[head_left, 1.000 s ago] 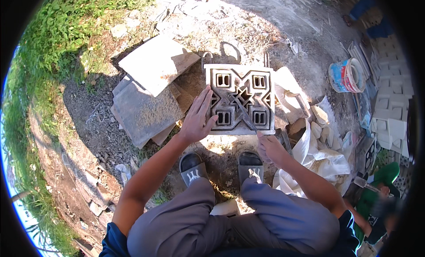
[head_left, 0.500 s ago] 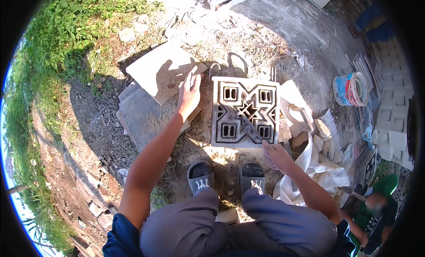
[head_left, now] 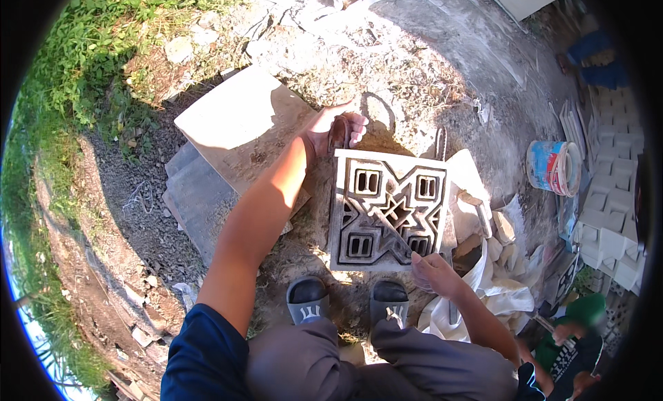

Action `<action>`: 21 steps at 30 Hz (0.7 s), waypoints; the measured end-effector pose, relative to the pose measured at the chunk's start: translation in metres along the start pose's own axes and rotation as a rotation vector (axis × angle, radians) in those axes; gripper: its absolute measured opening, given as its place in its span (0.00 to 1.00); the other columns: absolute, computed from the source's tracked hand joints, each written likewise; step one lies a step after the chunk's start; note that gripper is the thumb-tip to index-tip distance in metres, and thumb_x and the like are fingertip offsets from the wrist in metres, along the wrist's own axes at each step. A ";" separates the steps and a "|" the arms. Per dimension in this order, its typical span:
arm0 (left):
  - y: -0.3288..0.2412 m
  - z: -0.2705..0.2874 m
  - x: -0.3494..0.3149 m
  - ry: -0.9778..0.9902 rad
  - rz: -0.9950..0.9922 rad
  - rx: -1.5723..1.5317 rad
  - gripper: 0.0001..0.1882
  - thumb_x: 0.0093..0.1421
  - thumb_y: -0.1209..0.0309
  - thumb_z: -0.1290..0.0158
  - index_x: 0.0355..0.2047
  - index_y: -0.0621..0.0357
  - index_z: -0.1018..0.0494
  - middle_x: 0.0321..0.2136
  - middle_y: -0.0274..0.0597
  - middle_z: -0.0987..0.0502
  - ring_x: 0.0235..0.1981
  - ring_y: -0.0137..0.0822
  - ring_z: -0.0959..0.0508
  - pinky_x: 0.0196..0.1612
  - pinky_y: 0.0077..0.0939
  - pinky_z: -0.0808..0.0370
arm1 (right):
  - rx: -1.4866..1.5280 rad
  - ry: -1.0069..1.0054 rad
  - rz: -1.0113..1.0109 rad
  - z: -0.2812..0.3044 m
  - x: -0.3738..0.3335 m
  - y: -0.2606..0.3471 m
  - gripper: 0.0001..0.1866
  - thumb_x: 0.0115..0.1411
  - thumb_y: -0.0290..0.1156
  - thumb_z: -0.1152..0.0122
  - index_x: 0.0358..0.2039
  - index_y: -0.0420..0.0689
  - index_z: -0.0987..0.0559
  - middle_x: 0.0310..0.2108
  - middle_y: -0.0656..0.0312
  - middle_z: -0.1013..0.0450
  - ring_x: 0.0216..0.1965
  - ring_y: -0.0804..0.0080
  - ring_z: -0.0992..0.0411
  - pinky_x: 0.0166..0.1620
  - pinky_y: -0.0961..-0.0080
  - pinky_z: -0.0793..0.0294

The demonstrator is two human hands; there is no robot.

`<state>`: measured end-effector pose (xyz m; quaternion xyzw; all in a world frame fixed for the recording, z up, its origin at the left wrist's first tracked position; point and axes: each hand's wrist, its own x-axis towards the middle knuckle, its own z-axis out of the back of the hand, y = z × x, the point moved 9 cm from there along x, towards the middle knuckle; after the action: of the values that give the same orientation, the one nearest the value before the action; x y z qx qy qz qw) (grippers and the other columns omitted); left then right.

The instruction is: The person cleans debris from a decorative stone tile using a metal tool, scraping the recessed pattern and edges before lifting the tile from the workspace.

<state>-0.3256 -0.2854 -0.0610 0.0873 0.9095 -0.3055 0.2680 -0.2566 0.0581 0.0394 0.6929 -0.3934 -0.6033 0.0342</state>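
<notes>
A square pale-grey patterned block (head_left: 343,214), with a star at its centre and slotted squares near the corners, lies in front of my feet, set in what looks like a mould frame. My left hand (head_left: 337,130) is closed round the brown loop handle (head_left: 338,133) at the frame's far left corner. A second loop handle (head_left: 440,144) rises at the far right corner. My right hand (head_left: 436,275) is closed at the near right corner. From its thumb a narrow grey strip (head_left: 394,230) slants across the block's face; its kind is unclear.
Flat boards (head_left: 238,118) lie stacked left of the block. Broken slabs (head_left: 476,194) and a white sack (head_left: 476,297) lie to the right. Farther right stand a bucket (head_left: 552,168) and stacked pale blocks (head_left: 611,214). Another person (head_left: 573,339) is at lower right.
My left hand has moved right from above the boards to the far left loop handle and closed on it. The block appears lower and larger in view; my right hand stays at its near right corner.
</notes>
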 end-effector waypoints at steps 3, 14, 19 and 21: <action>-0.001 -0.028 -0.001 0.399 0.055 -0.193 0.26 0.73 0.54 0.59 0.16 0.47 0.39 0.12 0.28 0.42 0.13 0.27 0.39 0.18 0.23 0.39 | 0.016 -0.005 -0.045 0.004 0.000 -0.001 0.30 0.73 0.52 0.56 0.15 0.51 0.40 0.13 0.76 0.49 0.14 0.84 0.52 0.19 0.79 0.54; -0.006 -0.018 0.019 0.383 0.029 0.304 0.24 0.73 0.57 0.65 0.17 0.45 0.46 0.13 0.30 0.48 0.15 0.29 0.47 0.18 0.25 0.47 | 0.082 -0.001 -0.149 0.004 0.004 -0.005 0.28 0.72 0.52 0.53 0.17 0.50 0.38 0.15 0.76 0.47 0.16 0.84 0.51 0.21 0.79 0.52; 0.003 -0.020 0.025 0.355 0.061 0.269 0.24 0.73 0.53 0.65 0.20 0.47 0.43 0.14 0.31 0.45 0.17 0.30 0.44 0.18 0.25 0.47 | 0.097 -0.008 -0.133 0.008 0.004 -0.013 0.28 0.72 0.52 0.52 0.17 0.50 0.38 0.15 0.76 0.48 0.16 0.84 0.51 0.20 0.78 0.52; 0.004 0.005 0.021 -0.171 0.058 0.188 0.24 0.72 0.51 0.60 0.20 0.48 0.42 0.14 0.30 0.45 0.18 0.30 0.42 0.19 0.26 0.46 | 0.070 -0.013 -0.123 0.007 0.006 -0.012 0.28 0.72 0.52 0.52 0.17 0.50 0.38 0.15 0.76 0.48 0.15 0.84 0.52 0.20 0.78 0.53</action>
<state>-0.3396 -0.2854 -0.0778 0.1118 0.8478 -0.3879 0.3438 -0.2571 0.0658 0.0266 0.7124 -0.3714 -0.5947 -0.0299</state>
